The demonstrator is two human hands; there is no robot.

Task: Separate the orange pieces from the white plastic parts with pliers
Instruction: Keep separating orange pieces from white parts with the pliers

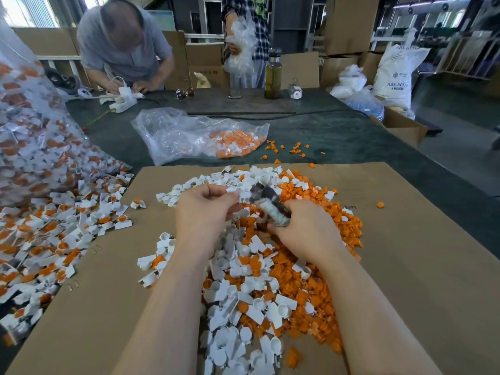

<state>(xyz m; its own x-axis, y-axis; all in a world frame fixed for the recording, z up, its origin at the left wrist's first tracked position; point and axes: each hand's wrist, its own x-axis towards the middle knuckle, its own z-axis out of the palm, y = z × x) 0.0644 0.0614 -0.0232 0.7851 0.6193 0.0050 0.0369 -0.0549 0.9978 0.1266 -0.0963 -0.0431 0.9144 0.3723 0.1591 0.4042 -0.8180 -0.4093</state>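
Hands meet above a heap of plastic on a cardboard sheet point(405, 266) spread over the table point(338, 136). The right hand point(305, 231) curls its fingers around the taped handles of the pliers point(267, 204), whose blurred head points up and left toward the left hand point(205, 209). The left fingers are curled and pinch a small white plastic part point(234, 191) just beside the pliers' tip. Loose orange pieces point(311, 288) lie mainly under the right hand, white plastic parts point(238, 339) nearer and to the left. A clear bag point(189, 133) with more orange pieces lies beyond the cardboard.
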